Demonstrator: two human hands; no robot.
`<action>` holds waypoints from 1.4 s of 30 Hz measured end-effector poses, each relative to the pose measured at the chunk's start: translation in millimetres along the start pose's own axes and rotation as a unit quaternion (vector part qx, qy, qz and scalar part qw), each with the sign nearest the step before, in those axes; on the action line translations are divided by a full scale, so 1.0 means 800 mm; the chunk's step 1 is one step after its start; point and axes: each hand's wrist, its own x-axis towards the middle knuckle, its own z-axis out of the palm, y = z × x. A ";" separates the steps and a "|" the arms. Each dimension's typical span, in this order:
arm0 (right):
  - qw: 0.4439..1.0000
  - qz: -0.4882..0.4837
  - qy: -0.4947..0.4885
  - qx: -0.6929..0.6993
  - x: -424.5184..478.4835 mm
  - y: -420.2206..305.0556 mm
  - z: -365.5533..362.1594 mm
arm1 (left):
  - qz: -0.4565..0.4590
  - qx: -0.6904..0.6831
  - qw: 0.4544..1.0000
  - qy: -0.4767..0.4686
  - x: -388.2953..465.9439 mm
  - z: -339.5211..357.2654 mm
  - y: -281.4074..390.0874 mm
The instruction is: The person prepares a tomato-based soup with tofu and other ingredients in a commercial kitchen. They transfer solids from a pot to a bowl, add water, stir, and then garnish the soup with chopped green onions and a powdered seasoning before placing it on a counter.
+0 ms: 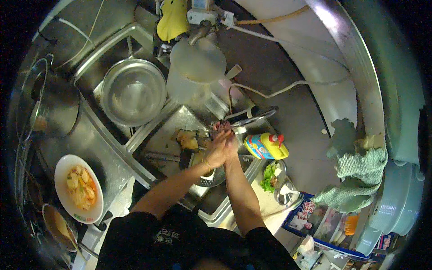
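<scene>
Both hands meet over the metal sink [168, 125], close to the chrome tap [258, 117]. My left hand [215, 153] lies across my right hand [231, 146], hiding much of it. A dark reddish bundle [222, 127] sticks out beyond the fingers, held between both hands; its kind is unclear. Pale brown food pieces [187, 139] lie in the sink, left of the hands. Beneath my wrists is a perforated metal strainer [212, 181], partly covered by the forearms. A yellow pump bottle of detergent [266, 146] lies to the right of the hands.
A large metal bowl [134, 92] sits in the left basin. Behind the sink stands a translucent plastic jug [197, 62]. A white plate [64, 168] of cooked food is at left. Lettuce [269, 177] and a white spoon [289, 189] lie at right. Green cloths [361, 165] hang beyond.
</scene>
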 end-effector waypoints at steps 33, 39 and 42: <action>0.940 -0.022 0.278 -0.197 0.012 0.034 0.046 | -0.254 -0.137 0.957 -0.011 0.061 -0.070 0.003; 0.986 0.022 0.032 -0.162 0.031 0.023 0.023 | -0.087 -0.074 0.990 0.081 0.030 -0.044 0.026; 0.912 0.001 0.290 -0.290 0.016 0.017 0.015 | -0.238 -0.062 0.969 0.027 0.077 -0.044 -0.051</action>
